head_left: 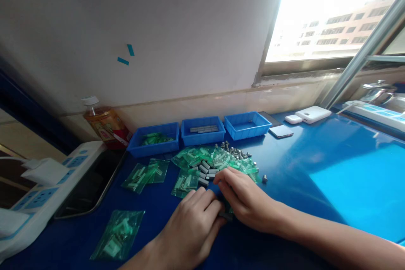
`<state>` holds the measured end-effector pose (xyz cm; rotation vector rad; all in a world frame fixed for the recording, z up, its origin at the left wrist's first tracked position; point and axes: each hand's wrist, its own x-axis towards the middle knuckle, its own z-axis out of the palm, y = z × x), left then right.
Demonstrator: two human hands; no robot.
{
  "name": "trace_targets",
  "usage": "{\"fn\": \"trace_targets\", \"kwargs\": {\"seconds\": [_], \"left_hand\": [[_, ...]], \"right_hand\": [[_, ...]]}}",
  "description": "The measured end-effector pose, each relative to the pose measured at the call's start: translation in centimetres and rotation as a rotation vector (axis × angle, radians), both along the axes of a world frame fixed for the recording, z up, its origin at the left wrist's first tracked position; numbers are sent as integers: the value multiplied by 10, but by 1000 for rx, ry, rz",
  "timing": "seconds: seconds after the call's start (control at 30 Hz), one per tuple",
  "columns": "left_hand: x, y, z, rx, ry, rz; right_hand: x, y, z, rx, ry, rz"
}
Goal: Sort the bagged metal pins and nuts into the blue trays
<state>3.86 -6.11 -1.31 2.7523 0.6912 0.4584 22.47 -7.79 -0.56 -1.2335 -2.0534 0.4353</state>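
My left hand [196, 221] is closed low over the blue table, its fingers wrapped together. A dark grey metal piece [225, 216] pokes out at its fingertips. My right hand [243, 198] meets it from the right, fingers curled and bent downward; what they pinch, if anything, is hidden. A bit of green shows between the hands. Just beyond them lie loose grey metal cylinders [204, 168], green plastic bags [185, 182] with metal parts inside, and a scatter of small metal studs [236, 150]. One single stud [265, 179] stands apart at right.
Three blue bins line the wall: one with green bags [134, 145], one with metal rods [204, 137], one at right [245, 135]. A filled green bag [117, 235] lies front left. Around are a phone [91, 185], power strip [44, 196], drink bottle [106, 124] and white devices [313, 114].
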Motion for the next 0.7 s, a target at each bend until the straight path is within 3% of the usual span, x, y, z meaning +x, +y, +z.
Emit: {"fn": "trace_targets", "kwargs": {"seconds": [0.23, 0.4, 0.57, 0.7], "left_hand": [[-5, 12, -2, -112, -249, 156], [-6, 11, 2, -230, -265, 189], [-10, 8, 2, -187, -400, 243], [-9, 9, 0, -98, -437, 190]], "right_hand": [[0, -7, 7, 235, -127, 117], [-4, -5, 0, 336, -164, 43], [-4, -1, 0, 279, -33, -39], [-5, 0, 3, 237, -28, -13]]}}
